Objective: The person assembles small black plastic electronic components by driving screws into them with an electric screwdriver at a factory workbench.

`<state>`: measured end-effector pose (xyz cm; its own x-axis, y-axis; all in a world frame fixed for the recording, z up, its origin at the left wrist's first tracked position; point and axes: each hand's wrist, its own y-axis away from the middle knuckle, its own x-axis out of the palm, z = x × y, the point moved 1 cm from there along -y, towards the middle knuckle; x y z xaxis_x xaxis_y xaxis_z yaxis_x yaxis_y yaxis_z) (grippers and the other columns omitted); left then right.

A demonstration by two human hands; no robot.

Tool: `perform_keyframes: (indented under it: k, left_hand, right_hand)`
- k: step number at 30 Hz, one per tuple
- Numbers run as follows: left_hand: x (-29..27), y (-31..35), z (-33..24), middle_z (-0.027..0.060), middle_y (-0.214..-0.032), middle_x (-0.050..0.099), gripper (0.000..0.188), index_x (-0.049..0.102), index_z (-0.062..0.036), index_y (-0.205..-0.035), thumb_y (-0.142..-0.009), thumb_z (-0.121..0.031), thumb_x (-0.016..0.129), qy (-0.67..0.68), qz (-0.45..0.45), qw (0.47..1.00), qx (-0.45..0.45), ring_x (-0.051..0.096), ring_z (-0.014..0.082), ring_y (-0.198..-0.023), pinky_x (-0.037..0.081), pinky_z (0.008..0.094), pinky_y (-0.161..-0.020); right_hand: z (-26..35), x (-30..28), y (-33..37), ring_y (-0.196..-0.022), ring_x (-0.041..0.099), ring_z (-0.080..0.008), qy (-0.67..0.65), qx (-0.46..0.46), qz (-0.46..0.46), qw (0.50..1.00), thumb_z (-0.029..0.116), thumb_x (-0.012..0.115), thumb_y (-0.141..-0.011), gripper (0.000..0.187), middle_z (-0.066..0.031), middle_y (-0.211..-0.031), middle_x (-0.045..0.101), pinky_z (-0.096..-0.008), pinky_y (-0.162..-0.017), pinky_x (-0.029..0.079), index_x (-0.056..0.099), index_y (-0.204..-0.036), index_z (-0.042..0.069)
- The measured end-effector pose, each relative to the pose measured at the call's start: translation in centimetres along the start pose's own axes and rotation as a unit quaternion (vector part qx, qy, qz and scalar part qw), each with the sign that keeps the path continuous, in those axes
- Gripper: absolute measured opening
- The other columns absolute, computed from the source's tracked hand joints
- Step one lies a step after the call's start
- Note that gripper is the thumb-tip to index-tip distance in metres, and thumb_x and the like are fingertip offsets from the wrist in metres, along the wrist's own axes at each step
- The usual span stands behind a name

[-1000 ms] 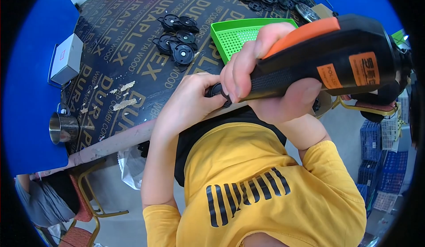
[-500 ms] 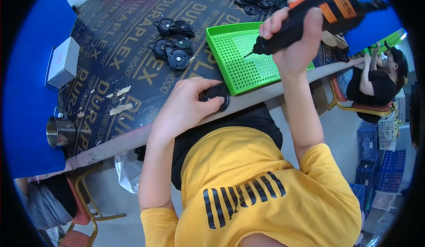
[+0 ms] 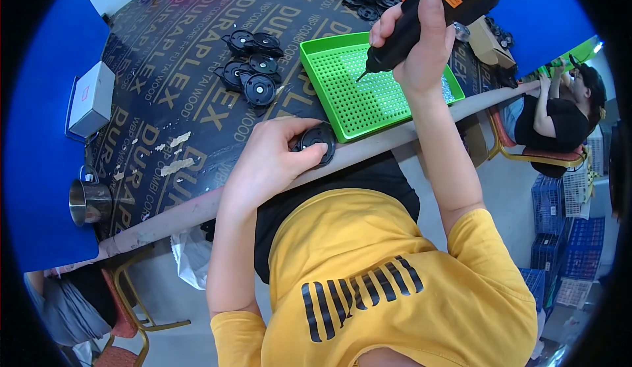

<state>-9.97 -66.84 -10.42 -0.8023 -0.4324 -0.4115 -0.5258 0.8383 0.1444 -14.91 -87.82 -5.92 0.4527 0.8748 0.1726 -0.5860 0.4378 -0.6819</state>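
Your disc, round and black, sits at the table's near edge just beside the tray, face showing, partly covered. Your driver, black with orange labels, tilts above the tray, thin bit slanting down-left, apart from the disc.

At upper centre, a tray lies on the table, right of a disc cluster. One disc sits beside the tray's lower-left corner.

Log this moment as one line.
left hand: holding black round part near table edge | right hand: holding power screwdriver, bit over green tray | nearby: clustered black parts
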Motion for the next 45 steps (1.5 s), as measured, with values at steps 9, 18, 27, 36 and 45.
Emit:
perform_keyframes:
  k: [9,18,27,36,45]
  left_hand:
    - [0.1,0.1,0.1,0.0143,-0.093,0.064,0.045,0.06,0.0065,-0.11,-0.074,-0.021,0.066,0.001,0.002,1.0,0.015,0.059,0.0142,-0.079,0.047,0.0265,-0.072]
    - [0.1,0.2,0.0,0.013,-0.091,0.063,0.043,0.06,0.0072,-0.109,-0.074,-0.018,0.066,0.013,0.001,0.999,0.029,0.057,0.0128,-0.075,0.046,0.0258,-0.069]
    - [0.3,0.1,0.3,0.0061,-0.082,0.058,0.034,0.061,0.0051,-0.105,-0.074,-0.009,0.067,0.038,0.001,0.998,0.048,0.052,0.0098,-0.07,0.042,0.0237,-0.064]
    - [0.2,0.1,0.2,0.0055,-0.079,0.056,0.031,0.062,0.0035,-0.103,-0.074,-0.007,0.066,0.012,0.007,0.997,0.072,0.05,0.0093,-0.067,0.041,0.0246,-0.061]
    - [0.4,0.0,0.4,0.0123,-0.068,0.057,0.026,0.064,0.0046,-0.092,-0.071,-0.012,0.067,0.03,-0.015,0.997,0.065,0.052,0.0164,-0.057,0.042,0.03,-0.056]
  right_hand:
    - [-0.1,-0.1,0.1,-0.047,0.054,-0.0178,0.005,0.006,0.002,1.0,0.04,0.05,-0.091,0.036,-0.0102,-0.057,0.052,-0.0297,-0.048,0.047,0.045,-0.096,0.005]
    - [1.8,0.8,0.0,-0.051,0.051,-0.0175,0.001,0.03,0.012,0.999,0.051,0.044,-0.091,0.046,-0.0073,-0.061,0.05,-0.0318,-0.055,0.044,0.045,-0.104,0.007]
    - [5.7,3.6,3.8,-0.055,0.052,-0.0153,-0.163,0.025,0.132,0.977,0.074,0.038,-0.08,0.071,-0.0043,-0.067,0.053,-0.0312,-0.057,0.043,0.043,-0.113,0.012]
    - [4.2,4.0,4.8,-0.052,0.05,-0.0159,-0.199,0.061,0.12,0.971,0.074,0.037,-0.08,0.072,-0.0062,-0.067,0.054,-0.0296,-0.054,0.044,0.042,-0.113,0.01]
    - [3.4,4.3,4.5,-0.051,0.053,-0.0138,-0.173,0.003,0.117,0.978,0.054,0.048,-0.088,0.056,-0.0066,-0.063,0.054,-0.0247,-0.049,0.046,0.04,-0.108,0.002]
